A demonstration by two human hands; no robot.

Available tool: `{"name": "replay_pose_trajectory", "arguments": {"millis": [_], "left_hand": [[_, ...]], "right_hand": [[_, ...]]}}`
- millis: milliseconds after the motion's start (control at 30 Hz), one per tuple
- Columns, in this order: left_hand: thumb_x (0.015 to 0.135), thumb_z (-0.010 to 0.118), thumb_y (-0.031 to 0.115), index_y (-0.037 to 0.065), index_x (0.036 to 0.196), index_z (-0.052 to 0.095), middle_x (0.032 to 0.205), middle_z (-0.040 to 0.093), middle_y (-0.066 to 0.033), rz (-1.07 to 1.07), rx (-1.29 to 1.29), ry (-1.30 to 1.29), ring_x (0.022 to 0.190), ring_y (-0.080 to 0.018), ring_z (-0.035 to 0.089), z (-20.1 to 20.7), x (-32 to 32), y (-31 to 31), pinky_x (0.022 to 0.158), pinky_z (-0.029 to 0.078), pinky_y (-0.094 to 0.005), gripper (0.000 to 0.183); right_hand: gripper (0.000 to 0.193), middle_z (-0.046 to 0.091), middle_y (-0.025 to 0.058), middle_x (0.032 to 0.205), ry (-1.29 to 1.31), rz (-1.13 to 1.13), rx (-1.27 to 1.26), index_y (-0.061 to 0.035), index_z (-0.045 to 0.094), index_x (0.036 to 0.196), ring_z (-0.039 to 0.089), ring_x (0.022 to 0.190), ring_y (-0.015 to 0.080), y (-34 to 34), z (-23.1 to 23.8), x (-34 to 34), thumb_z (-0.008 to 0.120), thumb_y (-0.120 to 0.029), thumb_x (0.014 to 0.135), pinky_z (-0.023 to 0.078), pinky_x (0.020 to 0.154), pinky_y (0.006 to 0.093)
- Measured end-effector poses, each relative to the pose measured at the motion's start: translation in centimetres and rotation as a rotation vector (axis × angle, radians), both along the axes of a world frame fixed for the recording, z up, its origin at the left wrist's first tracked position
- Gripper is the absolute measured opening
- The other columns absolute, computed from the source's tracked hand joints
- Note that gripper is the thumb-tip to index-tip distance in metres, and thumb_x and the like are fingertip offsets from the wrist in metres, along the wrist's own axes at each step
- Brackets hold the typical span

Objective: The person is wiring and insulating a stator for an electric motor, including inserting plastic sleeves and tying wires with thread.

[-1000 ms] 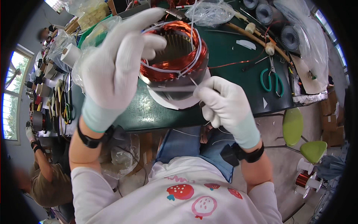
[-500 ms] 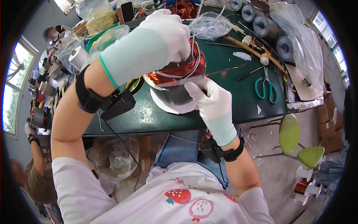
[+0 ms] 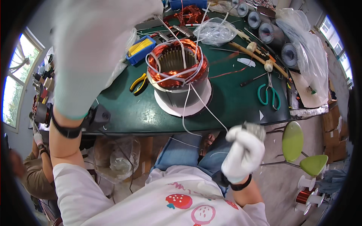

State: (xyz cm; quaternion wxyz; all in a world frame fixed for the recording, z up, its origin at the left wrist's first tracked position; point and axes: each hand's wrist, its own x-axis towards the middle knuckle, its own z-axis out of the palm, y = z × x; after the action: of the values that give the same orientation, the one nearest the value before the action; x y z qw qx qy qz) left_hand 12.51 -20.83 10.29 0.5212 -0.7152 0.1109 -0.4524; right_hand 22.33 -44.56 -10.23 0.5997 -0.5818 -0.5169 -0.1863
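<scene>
The left hand (image 3: 102,45) has moved off the stator (image 3: 173,97) and shows large and blurred toward the upper left, its grip impossible to tell. The right hand (image 3: 244,152) has drawn back toward the lap, its grip seemingly closed on a white cord (image 3: 208,106). The stator now stands uncovered on the table (image 3: 128,111), the cord pulled straight from its copper winding (image 3: 173,74).

**Daylight from both sides**

Over my feed, a tall window (image 3: 19,81) glows at far left, set in a grey wall (image 3: 40,28); another window (image 3: 332,37) shines at right. The green-topped table (image 3: 233,105) catches a soft sheen. Beyond its edge I see grey floor (image 3: 275,188) and a lime-green chair (image 3: 292,141).
</scene>
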Motion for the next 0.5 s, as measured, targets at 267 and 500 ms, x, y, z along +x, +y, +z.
{"name": "replay_pose_trajectory", "arguments": {"millis": [267,500], "left_hand": [[0.084,0.071,0.001,0.006,0.105,0.072,0.103,0.07,-0.0135,-0.186,-0.69,-0.066,0.099,-0.0305,0.063,-6.6,-7.5,-4.8,0.087,0.05,-0.0369,0.021],[0.1,0.06,0.024,-0.002,0.137,0.051,0.104,0.063,-0.0041,-0.442,-2.79,0.654,0.072,-0.0088,0.058,-20.0,-4.5,-6.9,0.065,0.049,-0.0243,0.046]], "right_hand": [[0.028,0.068,0.0142,0.093,-0.064,0.303,-0.358,-0.0053,0.069,0.091,0.065,0.078,0.0321,-4.8,6.0,-1.9,0.076,-0.03,0.081,0.051,0.073,0.0394],[0.026,0.058,0.0016,0.087,1.178,0.467,0.668,-0.0123,0.063,0.113,0.056,0.075,0.0158,-34.3,-6.0,-0.9,0.058,-0.032,0.097,0.045,0.066,0.0317]]}}
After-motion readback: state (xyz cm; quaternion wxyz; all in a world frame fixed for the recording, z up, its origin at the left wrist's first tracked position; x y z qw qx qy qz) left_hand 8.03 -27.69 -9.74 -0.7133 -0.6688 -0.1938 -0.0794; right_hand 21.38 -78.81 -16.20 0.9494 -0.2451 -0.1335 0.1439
